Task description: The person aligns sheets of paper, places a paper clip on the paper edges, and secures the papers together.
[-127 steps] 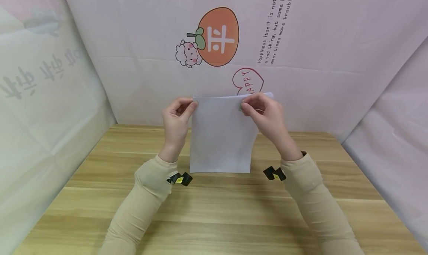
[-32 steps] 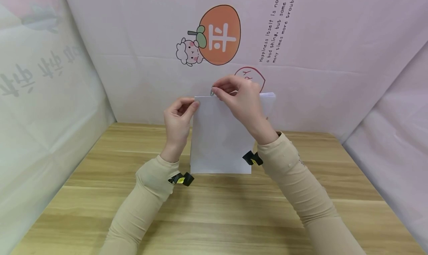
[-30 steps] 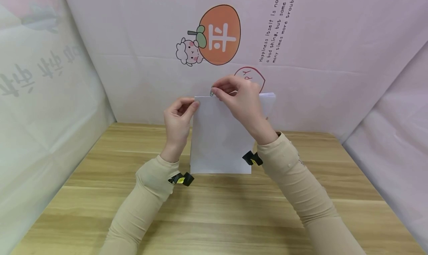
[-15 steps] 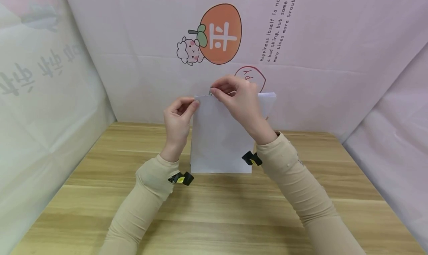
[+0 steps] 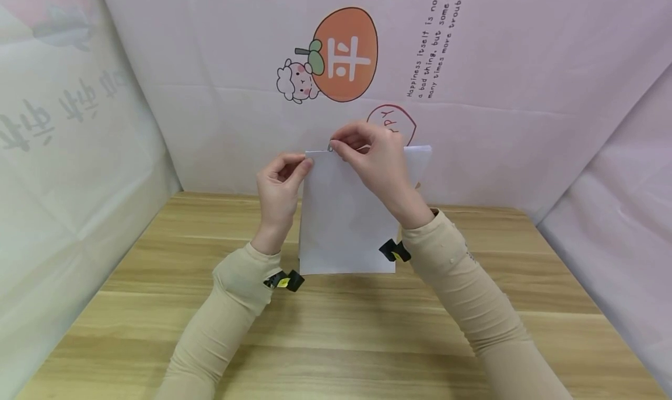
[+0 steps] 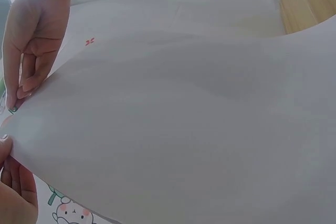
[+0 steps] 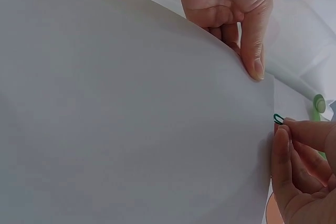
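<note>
White sheets of paper hang upright above the table, more than one by their layered top right corner. My left hand pinches the top left corner between thumb and fingers. A small green paper clip is pinched between the thumb and finger of my right hand, at the top edge of the paper, a little right of the left hand. In the right wrist view the clip's looped end meets the paper's edge. Whether it has slid over the sheets I cannot tell; the right fingers cover part of it.
A light wood-grain table lies below the hands. White printed cloth stands behind it and along both sides. Each wrist bears a small black camera mount, such as the left mount.
Over the last seconds my right hand has left the paper's top right part and come left along the top edge with the clip. Lately it has shifted only slightly left. The left hand keeps its place.
</note>
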The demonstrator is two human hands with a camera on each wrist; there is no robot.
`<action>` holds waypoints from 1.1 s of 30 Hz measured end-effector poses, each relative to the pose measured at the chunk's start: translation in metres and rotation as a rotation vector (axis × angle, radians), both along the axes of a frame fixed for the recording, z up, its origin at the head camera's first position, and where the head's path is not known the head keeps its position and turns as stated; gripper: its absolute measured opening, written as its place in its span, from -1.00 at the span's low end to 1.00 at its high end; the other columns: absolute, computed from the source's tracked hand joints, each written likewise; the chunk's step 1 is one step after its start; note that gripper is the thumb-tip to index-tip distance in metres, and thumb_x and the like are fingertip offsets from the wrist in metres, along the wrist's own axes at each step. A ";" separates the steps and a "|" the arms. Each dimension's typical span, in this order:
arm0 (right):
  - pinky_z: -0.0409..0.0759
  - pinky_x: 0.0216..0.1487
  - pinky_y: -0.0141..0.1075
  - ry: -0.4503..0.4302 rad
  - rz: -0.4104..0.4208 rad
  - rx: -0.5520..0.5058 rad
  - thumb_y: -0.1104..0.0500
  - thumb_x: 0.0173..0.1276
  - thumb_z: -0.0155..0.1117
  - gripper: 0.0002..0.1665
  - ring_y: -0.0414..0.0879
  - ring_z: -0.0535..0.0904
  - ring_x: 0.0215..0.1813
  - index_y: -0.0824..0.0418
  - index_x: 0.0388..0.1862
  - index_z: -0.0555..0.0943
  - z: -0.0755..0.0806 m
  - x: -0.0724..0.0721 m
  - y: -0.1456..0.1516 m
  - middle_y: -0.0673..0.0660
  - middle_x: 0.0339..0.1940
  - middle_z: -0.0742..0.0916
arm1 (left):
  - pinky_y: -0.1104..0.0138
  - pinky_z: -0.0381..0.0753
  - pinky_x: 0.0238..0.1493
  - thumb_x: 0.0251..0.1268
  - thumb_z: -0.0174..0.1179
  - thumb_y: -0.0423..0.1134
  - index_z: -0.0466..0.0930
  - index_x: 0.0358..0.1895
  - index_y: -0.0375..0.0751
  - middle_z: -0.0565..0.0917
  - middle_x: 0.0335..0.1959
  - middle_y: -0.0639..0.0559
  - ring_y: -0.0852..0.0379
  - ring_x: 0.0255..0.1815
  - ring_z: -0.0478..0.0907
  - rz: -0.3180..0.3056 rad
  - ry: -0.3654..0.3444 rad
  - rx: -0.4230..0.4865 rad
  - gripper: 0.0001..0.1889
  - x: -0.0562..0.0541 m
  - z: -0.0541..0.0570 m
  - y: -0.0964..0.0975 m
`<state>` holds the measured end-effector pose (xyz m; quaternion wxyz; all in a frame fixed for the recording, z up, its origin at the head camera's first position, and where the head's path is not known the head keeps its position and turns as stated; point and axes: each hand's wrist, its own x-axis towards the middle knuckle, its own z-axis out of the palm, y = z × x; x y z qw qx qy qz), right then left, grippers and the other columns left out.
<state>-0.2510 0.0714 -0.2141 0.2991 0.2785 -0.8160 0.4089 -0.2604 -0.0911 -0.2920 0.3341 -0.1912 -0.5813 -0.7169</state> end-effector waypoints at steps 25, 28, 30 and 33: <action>0.63 -0.24 -0.44 0.012 0.017 -0.016 0.17 0.22 0.37 -0.88 -0.27 0.65 -0.40 0.19 -0.29 0.71 -0.005 -0.003 -0.001 0.04 -0.40 0.77 | 0.49 0.53 -0.35 0.11 0.33 -0.39 0.62 -0.27 -0.52 0.65 -0.44 0.20 0.26 -0.44 0.55 0.004 0.004 -0.002 -0.79 0.000 -0.001 0.001; 0.63 -0.25 -0.43 0.017 0.017 -0.015 0.17 0.22 0.37 -0.88 -0.26 0.65 -0.38 0.19 -0.29 0.71 -0.005 -0.003 -0.002 0.04 -0.39 0.77 | 0.49 0.53 -0.35 0.11 0.32 -0.39 0.62 -0.27 -0.52 0.65 -0.44 0.21 0.26 -0.45 0.55 0.003 0.006 -0.003 -0.80 0.001 -0.001 0.001; 0.63 -0.25 -0.43 0.021 0.016 -0.012 0.16 0.22 0.37 -0.88 -0.26 0.65 -0.38 0.19 -0.29 0.71 -0.005 -0.002 -0.002 0.04 -0.39 0.77 | 0.49 0.52 -0.36 0.12 0.32 -0.39 0.63 -0.27 -0.52 0.65 -0.44 0.21 0.27 -0.45 0.54 0.004 0.010 -0.005 -0.80 0.001 -0.001 0.001; 0.63 -0.25 -0.44 0.024 0.012 -0.005 0.16 0.23 0.37 -0.87 -0.26 0.65 -0.38 0.18 -0.29 0.71 -0.006 -0.003 -0.003 0.04 -0.39 0.77 | 0.49 0.52 -0.37 0.12 0.32 -0.39 0.63 -0.28 -0.52 0.65 -0.44 0.22 0.27 -0.46 0.54 0.006 0.015 -0.006 -0.80 0.001 -0.001 0.000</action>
